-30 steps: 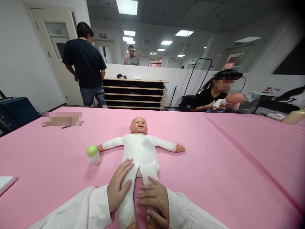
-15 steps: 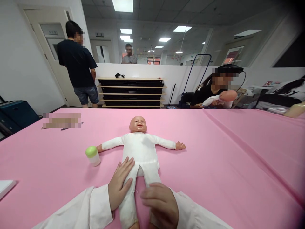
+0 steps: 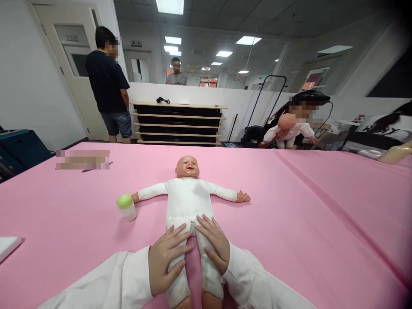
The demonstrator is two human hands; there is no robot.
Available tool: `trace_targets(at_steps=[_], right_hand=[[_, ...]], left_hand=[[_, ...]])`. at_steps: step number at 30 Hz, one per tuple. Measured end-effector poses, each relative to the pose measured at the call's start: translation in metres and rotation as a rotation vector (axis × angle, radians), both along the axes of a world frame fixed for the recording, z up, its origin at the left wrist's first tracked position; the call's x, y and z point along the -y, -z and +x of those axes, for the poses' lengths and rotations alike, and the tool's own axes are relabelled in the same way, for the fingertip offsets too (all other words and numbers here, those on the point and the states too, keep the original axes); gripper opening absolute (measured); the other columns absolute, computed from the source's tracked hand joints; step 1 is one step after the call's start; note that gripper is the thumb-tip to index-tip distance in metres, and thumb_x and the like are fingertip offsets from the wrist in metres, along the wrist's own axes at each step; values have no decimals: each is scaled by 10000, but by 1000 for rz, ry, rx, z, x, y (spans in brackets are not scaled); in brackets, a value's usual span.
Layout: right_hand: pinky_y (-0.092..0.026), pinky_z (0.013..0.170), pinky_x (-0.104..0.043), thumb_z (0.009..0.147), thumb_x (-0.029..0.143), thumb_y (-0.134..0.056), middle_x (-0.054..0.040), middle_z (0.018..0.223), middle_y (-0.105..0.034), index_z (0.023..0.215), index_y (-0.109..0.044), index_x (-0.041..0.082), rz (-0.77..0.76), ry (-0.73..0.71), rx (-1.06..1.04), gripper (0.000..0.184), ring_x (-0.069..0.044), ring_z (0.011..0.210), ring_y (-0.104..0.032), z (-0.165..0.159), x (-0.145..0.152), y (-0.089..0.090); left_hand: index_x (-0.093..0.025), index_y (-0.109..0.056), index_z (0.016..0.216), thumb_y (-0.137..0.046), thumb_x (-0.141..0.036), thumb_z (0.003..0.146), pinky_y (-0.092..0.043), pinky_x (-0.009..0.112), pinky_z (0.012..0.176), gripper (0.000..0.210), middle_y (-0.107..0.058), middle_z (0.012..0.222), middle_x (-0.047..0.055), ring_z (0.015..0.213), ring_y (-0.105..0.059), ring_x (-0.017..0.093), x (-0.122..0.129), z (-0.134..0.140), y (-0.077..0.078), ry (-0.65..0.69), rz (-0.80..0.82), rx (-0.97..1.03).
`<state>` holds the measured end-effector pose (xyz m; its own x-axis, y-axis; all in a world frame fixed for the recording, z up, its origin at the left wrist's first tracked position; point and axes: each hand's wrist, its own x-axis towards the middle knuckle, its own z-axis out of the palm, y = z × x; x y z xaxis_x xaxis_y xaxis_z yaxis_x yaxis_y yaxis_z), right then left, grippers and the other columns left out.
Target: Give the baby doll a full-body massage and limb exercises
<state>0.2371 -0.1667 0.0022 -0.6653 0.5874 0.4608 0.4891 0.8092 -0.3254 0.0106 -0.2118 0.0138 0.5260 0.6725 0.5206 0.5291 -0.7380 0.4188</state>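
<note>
A baby doll (image 3: 189, 199) in white cloth lies on its back on the pink-covered table (image 3: 283, 240), arms spread wide and legs toward me. On the thigh at the left side of the view rests my left hand (image 3: 169, 257), fingers spread and lying flat. My right hand (image 3: 215, 242) lies flat on the other thigh, its fingertips near the hip. Both hands press lightly on the cloth without gripping it. Beside the doll's hand on the left stands a small clear jar with a green lid (image 3: 126, 207).
A white flat object (image 3: 9, 246) lies at the left edge. Farther back on the table is a blurred-out item (image 3: 83, 159). A co-worker holds another doll (image 3: 287, 126) beyond the table, and a person (image 3: 107, 81) stands by the door. Low shelves (image 3: 178, 122) line the far wall.
My right hand has moved up from the lower leg and now lies flat on the thigh. My left hand has slid slightly down and right. The co-worker's doll is now upright.
</note>
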Motion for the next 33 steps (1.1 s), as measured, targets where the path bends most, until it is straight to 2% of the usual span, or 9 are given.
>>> trace_targets(at_steps=[3, 6, 12, 18, 22, 25, 27, 30, 33], right_hand=[[-217, 1068, -479, 902, 450, -238, -100, 1440, -262, 1368, -276, 194, -38, 22, -64, 532, -225, 1351, -175, 0, -3, 1], [-211, 1069, -484, 896, 464, -263, -88, 1446, -252, 1367, -272, 223, -52, 15, -89, 530, -232, 1351, -171, 2, -5, 1], [-162, 1070, -519, 882, 509, -248, -123, 1465, -174, 1397, -206, 185, -35, -2, -64, 609, -265, 1356, -125, 2, -7, -2], [-83, 1041, -591, 856, 527, -293, -70, 1463, -208, 1324, -377, 271, -22, -66, 77, 540, -292, 1356, -113, -2, 3, -7], [14, 1053, -561, 850, 468, -345, -21, 1457, -235, 1204, -515, 334, 7, -188, 126, 416, -265, 1340, -197, -4, 12, -15], [53, 1069, -522, 837, 436, -365, -16, 1401, -359, 1188, -530, 317, -9, -291, 156, 406, -236, 1322, -260, -7, 18, -21], [9, 1095, -476, 830, 434, -358, -34, 1309, -484, 1223, -502, 259, -43, -364, 179, 454, -216, 1296, -318, -10, 23, -23], [-135, 1102, -388, 836, 460, -334, -49, 1129, -625, 1243, -475, 187, -81, -446, 190, 510, -181, 1178, -476, -14, 30, -23], [-247, 1054, -343, 869, 472, -280, -31, 1011, -674, 1156, -535, 198, -72, -473, 164, 471, -147, 1001, -588, -15, 34, -20]], left_hand=[[-224, -620, 1038, -430, -213, 810, -351, 413, 1007, 297, -681, 992, 58, 1133, -521, 220, 8, 1, -5, 162, -23, 73], [-229, -632, 946, -438, -170, 774, -417, 327, 947, 266, -707, 793, 27, 896, -643, 169, 16, 3, -8, 306, -83, 172], [-223, -635, 888, -418, -192, 766, -444, 326, 908, 251, -704, 756, 40, 766, -663, 170, 19, 2, -13, 373, -143, 292], [-228, -581, 934, -382, -158, 760, -463, 317, 862, 273, -700, 770, 49, 734, -661, 168, 13, 3, -10, 450, -85, 242], [-225, -562, 951, -360, -155, 767, -485, 294, 715, 282, -679, 713, 61, 673, -640, 169, 8, 4, -4, 423, -3, 243], [-218, -555, 965, -359, -139, 764, -467, 276, 632, 292, -659, 677, 61, 623, -618, 163, 5, 4, -5, 370, 47, 184], [-215, -541, 974, -369, -118, 756, -461, 263, 600, 294, -652, 667, 55, 602, -611, 156, 4, 3, -8, 374, 86, 160], [-213, -528, 983, -361, -105, 770, -452, 251, 559, 291, -631, 610, 39, 547, -592, 143, 6, 2, -13, 382, 122, 234], [-202, -547, 919, -351, -113, 811, -437, 250, 540, 241, -582, 557, 20, 523, -558, 128, 7, -1, -14, 232, 116, 401]])
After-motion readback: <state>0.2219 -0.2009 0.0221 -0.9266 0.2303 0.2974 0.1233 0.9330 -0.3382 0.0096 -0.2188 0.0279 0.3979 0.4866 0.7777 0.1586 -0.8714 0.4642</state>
